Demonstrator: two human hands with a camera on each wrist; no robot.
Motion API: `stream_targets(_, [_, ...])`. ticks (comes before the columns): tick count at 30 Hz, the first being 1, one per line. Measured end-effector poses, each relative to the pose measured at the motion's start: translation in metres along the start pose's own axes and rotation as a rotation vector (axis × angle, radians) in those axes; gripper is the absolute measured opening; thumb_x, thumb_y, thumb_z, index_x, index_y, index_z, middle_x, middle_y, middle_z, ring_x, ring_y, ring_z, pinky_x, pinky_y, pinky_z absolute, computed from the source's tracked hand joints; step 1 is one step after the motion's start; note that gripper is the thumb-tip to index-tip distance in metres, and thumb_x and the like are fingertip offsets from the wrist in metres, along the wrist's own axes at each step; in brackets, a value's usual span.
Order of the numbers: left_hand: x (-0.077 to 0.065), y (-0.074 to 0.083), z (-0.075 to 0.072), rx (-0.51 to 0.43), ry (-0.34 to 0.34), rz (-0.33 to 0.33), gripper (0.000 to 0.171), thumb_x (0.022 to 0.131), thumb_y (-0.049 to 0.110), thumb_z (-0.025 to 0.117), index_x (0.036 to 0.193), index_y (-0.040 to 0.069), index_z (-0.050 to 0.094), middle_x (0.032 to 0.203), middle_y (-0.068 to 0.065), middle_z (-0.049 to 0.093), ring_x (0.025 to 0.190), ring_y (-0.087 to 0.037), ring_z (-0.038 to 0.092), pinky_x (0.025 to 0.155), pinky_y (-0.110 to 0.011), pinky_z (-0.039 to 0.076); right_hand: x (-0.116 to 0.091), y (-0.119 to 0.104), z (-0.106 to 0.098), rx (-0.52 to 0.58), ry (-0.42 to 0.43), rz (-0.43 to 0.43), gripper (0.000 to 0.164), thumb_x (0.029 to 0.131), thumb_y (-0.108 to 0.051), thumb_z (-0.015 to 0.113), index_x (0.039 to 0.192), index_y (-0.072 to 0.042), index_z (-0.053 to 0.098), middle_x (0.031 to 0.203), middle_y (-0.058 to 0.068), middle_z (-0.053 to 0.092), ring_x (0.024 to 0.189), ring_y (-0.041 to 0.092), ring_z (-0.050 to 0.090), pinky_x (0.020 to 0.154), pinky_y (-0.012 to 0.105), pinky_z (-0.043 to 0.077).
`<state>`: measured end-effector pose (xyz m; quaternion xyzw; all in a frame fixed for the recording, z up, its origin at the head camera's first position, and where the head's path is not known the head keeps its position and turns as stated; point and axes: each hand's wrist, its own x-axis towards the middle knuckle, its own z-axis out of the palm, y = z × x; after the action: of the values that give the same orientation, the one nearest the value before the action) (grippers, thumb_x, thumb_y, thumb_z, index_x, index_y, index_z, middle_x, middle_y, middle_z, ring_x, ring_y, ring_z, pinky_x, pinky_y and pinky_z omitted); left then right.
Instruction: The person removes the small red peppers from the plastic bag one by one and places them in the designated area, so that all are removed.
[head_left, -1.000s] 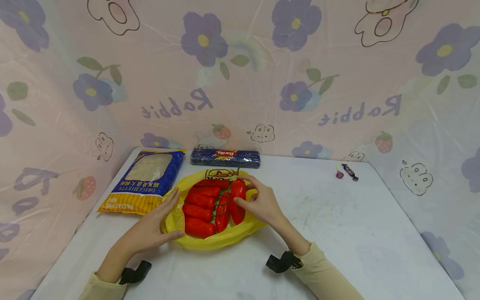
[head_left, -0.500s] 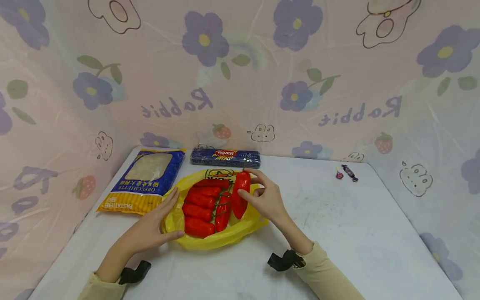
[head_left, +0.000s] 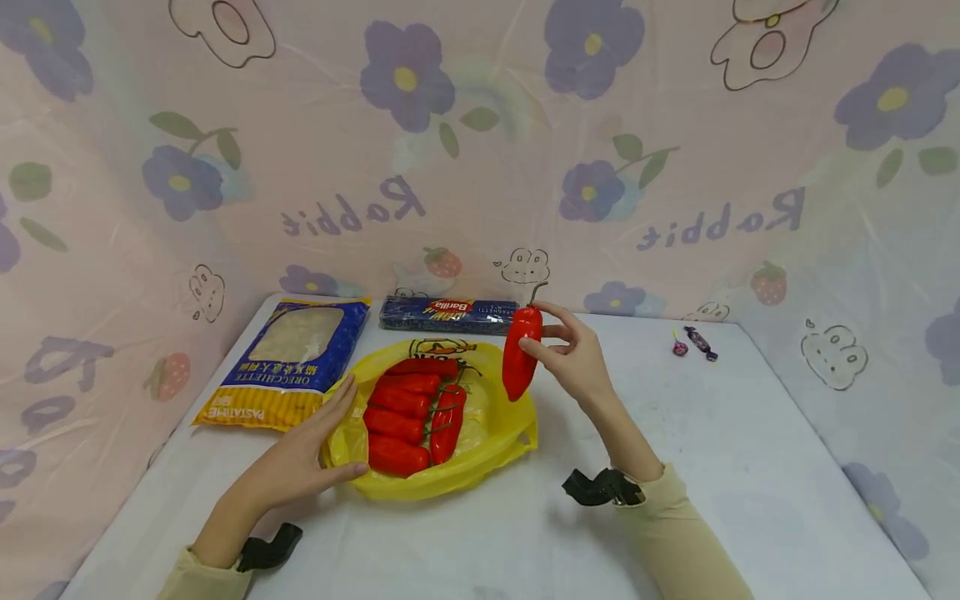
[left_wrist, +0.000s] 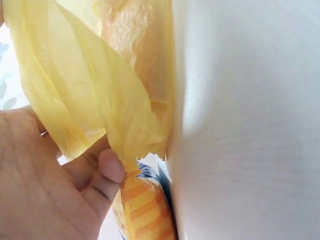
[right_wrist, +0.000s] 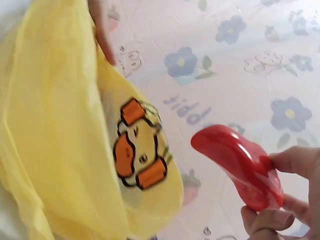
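In the head view my right hand pinches a glossy red pepper with a thin dark stem, between thumb and fingertips. The pepper hangs stem up, to the right of a yellow plastic bag and above the table. In the right wrist view this pepper is apart from the bag. My left hand rests against the bag's left side, its fingers straight and thumb spread from them. Several red peppers with green stems lie in the open bag. In the left wrist view the bag partly hides my left fingers.
A blue and yellow pasta bag lies left of the yellow bag. Behind it is a dark blue spaghetti pack. A lollipop and a wrapped candy lie at the table's back right. Printed sheets enclose the table.
My right hand has lifted one pepper out of the yellow bag and carried it up and to the right. The left hand has stayed at the bag's side.
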<state>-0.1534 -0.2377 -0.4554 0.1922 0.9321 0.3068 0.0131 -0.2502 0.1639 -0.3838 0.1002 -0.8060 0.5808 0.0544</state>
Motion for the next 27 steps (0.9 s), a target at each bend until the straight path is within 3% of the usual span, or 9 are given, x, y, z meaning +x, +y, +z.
stream_targets(3, [0.000,0.000,0.000,-0.004,0.003,0.000,0.108,0.091,0.056,0.079,0.172,0.017,0.018,0.179,-0.005,0.012,0.155,-0.051,0.031,0.116,-0.074,0.034,0.010,0.004,-0.015,-0.013,0.010,0.041,0.060,0.098,-0.026,0.077,0.154,-0.021,0.057,0.126,0.023,0.070,0.096,0.031,0.070,0.075,0.028,0.062])
stream_targets(9, [0.001,0.000,0.001,0.001,0.002,0.012,0.108,0.091,0.056,0.078,0.171,0.015,0.018,0.179,-0.005,0.012,0.155,-0.050,0.031,0.117,-0.073,0.034,0.028,0.025,-0.038,-0.070,0.003,0.113,0.060,0.099,-0.031,0.076,0.155,-0.022,0.055,0.127,0.024,0.069,0.090,0.030,0.061,0.069,0.023,0.057])
stream_targets(13, [0.000,0.000,0.001,-0.003,-0.001,0.014,0.108,0.092,0.056,0.078,0.172,0.015,0.017,0.179,-0.005,0.011,0.155,-0.050,0.030,0.117,-0.073,0.034,0.036,0.043,-0.044,-0.128,-0.040,0.164,0.061,0.098,-0.033,0.076,0.155,-0.022,0.055,0.129,0.025,0.068,0.103,0.038,0.062,0.084,0.039,0.063])
stream_targets(17, [0.000,0.002,0.001,-0.005,-0.002,0.006,0.108,0.092,0.057,0.078,0.172,0.016,0.017,0.179,-0.005,0.012,0.155,-0.050,0.030,0.116,-0.074,0.034,0.043,0.064,-0.043,-0.186,-0.082,0.200,0.060,0.098,-0.033,0.075,0.154,-0.023,0.056,0.130,0.023,0.069,0.111,0.039,0.064,0.095,0.054,0.061])
stream_targets(27, [-0.002,0.002,0.001,0.000,0.004,-0.004,0.108,0.092,0.058,0.077,0.172,0.017,0.017,0.179,-0.004,0.012,0.155,-0.050,0.031,0.115,-0.075,0.036,0.062,0.096,-0.032,-0.234,-0.132,0.297,0.062,0.097,-0.035,0.077,0.153,-0.019,0.057,0.129,0.022,0.071,0.106,0.031,0.065,0.085,0.031,0.061])
